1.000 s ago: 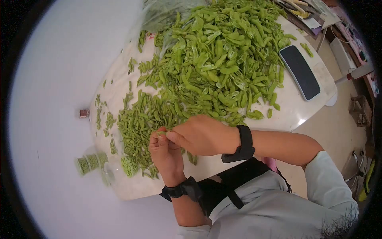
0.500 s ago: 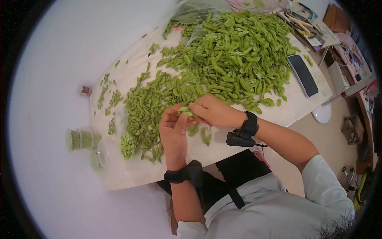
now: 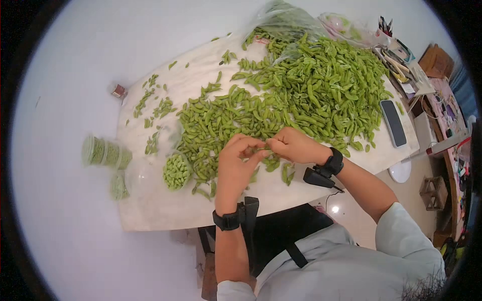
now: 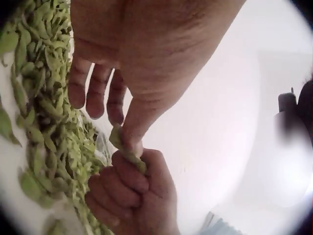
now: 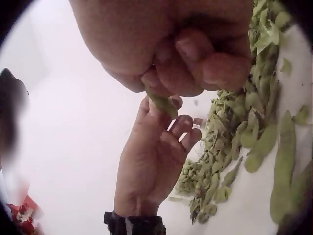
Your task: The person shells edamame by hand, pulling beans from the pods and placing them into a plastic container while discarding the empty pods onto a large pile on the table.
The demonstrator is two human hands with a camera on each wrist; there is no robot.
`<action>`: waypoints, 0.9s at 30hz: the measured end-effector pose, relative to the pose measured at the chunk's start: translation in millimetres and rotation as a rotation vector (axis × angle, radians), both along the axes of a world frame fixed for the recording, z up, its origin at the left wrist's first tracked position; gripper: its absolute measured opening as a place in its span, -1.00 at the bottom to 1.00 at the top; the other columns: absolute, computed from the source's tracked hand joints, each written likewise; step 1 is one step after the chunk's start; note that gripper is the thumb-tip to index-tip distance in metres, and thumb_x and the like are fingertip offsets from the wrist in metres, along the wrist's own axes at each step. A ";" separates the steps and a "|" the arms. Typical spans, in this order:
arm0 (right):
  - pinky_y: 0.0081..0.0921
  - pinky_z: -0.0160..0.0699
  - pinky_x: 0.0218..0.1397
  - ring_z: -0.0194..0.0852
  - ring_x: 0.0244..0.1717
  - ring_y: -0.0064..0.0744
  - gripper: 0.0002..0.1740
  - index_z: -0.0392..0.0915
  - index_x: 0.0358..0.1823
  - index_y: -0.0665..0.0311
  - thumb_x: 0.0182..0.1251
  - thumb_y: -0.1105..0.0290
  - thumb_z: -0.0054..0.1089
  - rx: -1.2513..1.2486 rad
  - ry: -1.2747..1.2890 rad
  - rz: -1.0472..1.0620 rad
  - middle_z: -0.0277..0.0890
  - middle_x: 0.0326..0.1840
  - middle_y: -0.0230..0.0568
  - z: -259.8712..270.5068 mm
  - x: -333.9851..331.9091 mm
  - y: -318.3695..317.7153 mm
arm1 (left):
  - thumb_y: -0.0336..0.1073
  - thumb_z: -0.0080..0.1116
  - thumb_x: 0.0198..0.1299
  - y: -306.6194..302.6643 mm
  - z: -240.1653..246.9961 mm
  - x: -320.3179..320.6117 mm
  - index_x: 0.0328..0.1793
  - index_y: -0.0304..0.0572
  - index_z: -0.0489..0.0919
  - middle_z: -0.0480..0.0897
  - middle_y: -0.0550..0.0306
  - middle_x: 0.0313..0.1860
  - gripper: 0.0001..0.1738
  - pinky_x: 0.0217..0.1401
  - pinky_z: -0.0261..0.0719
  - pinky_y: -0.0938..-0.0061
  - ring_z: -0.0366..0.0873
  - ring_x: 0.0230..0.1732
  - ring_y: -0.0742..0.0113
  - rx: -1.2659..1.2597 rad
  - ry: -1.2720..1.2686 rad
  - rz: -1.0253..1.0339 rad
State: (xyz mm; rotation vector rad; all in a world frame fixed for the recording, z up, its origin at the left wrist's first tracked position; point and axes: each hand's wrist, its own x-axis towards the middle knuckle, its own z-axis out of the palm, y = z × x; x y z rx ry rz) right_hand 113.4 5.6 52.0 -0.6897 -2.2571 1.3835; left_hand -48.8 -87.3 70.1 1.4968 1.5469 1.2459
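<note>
Both hands meet over the near side of the table, each pinching an end of one green edamame pod point(image 5: 164, 106). My left hand point(image 3: 235, 165) holds it between thumb and index finger, the other fingers spread apart in the left wrist view. My right hand point(image 3: 300, 146) has its fingers curled in and its thumb against the pod. Beyond the hands lies a spread of unopened-looking pods point(image 3: 216, 118), and to the right a taller heap of bright green pods point(image 3: 326, 80). Left of my left hand stands a round clear tub point(image 3: 176, 171) filled with shelled beans.
Stacked clear tubs point(image 3: 105, 152) of beans stand at the table's left edge, near a small red-brown jar point(image 3: 118, 91). A phone point(image 3: 393, 123) lies on the right. A plastic bag point(image 3: 286, 20) sits behind the heap. Small pods point(image 3: 163, 108) are scattered at far left.
The head view has shifted, showing more of the table's far side. Both hands stay together at the pod, moving right in the picture; the left fingers now stand farther from the right hand.
</note>
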 end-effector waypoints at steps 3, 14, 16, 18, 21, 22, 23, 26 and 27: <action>-0.57 0.05 -0.71 0.04 -0.81 -0.66 -0.45 0.23 -0.78 0.27 0.41 0.17 -0.13 -0.121 0.027 0.022 0.12 -0.86 -0.47 -1.5 2.4 4.4 | -0.51 0.30 -0.06 4.2 8.3 3.7 -0.27 -0.28 0.60 0.54 0.14 -0.34 -0.82 -0.29 0.44 0.55 0.49 -0.39 0.39 -0.007 0.125 -0.016; -0.60 0.04 -0.74 -0.01 -0.83 -0.64 -0.40 0.19 -0.82 0.22 0.44 0.13 -0.15 -0.570 0.149 0.177 0.07 -0.87 -0.46 -13.4 23.7 20.6 | -0.57 0.25 -0.05 17.1 17.9 16.1 -0.30 -0.29 0.57 0.57 0.14 -0.35 -0.84 -0.24 0.48 0.52 0.52 -0.36 0.37 -0.065 0.236 -0.138; -0.56 0.05 -0.74 0.00 -0.83 -0.61 -0.43 0.21 -0.80 0.24 0.41 0.13 -0.13 -0.602 0.165 0.171 0.07 -0.86 -0.45 -13.7 23.8 21.2 | -0.57 0.25 -0.04 19.2 21.6 17.4 -0.29 -0.29 0.56 0.57 0.15 -0.35 -0.84 -0.23 0.48 0.53 0.53 -0.35 0.39 -0.126 0.247 -0.139; -0.49 0.06 -0.72 0.04 -0.82 -0.57 -0.48 0.28 -0.75 0.29 0.34 0.12 -0.09 -0.607 0.176 0.145 0.08 -0.84 -0.43 -14.9 23.5 20.6 | -0.62 0.20 -0.04 20.0 23.0 23.6 -0.28 -0.29 0.51 0.55 0.19 -0.35 -0.81 -0.19 0.48 0.57 0.50 -0.33 0.45 -0.138 0.262 -0.121; -0.53 0.03 -0.73 0.06 -0.81 -0.61 -0.48 0.26 -0.73 0.23 0.36 0.10 -0.09 -0.646 0.349 0.221 0.08 -0.82 -0.49 -9.0 28.8 22.1 | -0.64 0.16 -0.03 20.0 28.7 35.9 -0.27 -0.29 0.46 0.51 0.21 -0.34 -0.79 -0.17 0.48 0.59 0.49 -0.32 0.49 -0.161 0.320 -0.064; -0.54 0.02 -0.73 0.06 -0.81 -0.61 -0.49 0.26 -0.73 0.21 0.37 0.09 -0.09 -0.681 0.370 0.235 0.08 -0.81 -0.50 -10.0 29.9 22.3 | -0.64 0.15 -0.02 19.6 29.6 40.0 -0.26 -0.28 0.44 0.50 0.21 -0.34 -0.79 -0.17 0.49 0.59 0.48 -0.31 0.49 -0.172 0.344 -0.044; -0.53 0.02 -0.73 0.07 -0.81 -0.62 -0.50 0.25 -0.71 0.20 0.38 0.10 -0.09 -0.753 0.337 0.230 0.07 -0.81 -0.51 -19.5 27.9 21.7 | -0.64 0.14 -0.02 18.9 29.4 41.6 -0.26 -0.28 0.43 0.49 0.21 -0.34 -0.80 -0.17 0.49 0.60 0.48 -0.31 0.50 -0.166 0.358 -0.047; -0.56 0.02 -0.74 -0.06 -0.81 -0.62 -0.44 0.14 -0.77 0.17 0.43 0.12 -0.14 -0.860 0.321 0.197 -0.01 -0.83 -0.51 -19.1 26.4 14.0 | -0.62 0.13 -0.03 14.8 20.8 37.0 -0.28 -0.28 0.41 0.48 0.20 -0.36 -0.80 -0.20 0.49 0.60 0.49 -0.32 0.49 -0.129 0.377 -0.061; -0.57 0.02 -0.74 -0.12 -0.82 -0.62 -0.41 0.09 -0.80 0.15 0.45 0.13 -0.17 -0.875 0.324 0.189 -0.05 -0.84 -0.50 -16.7 26.3 10.4 | -0.61 0.14 -0.03 13.3 15.2 34.3 -0.29 -0.27 0.41 0.49 0.19 -0.38 -0.81 -0.22 0.49 0.59 0.50 -0.34 0.47 -0.101 0.371 -0.056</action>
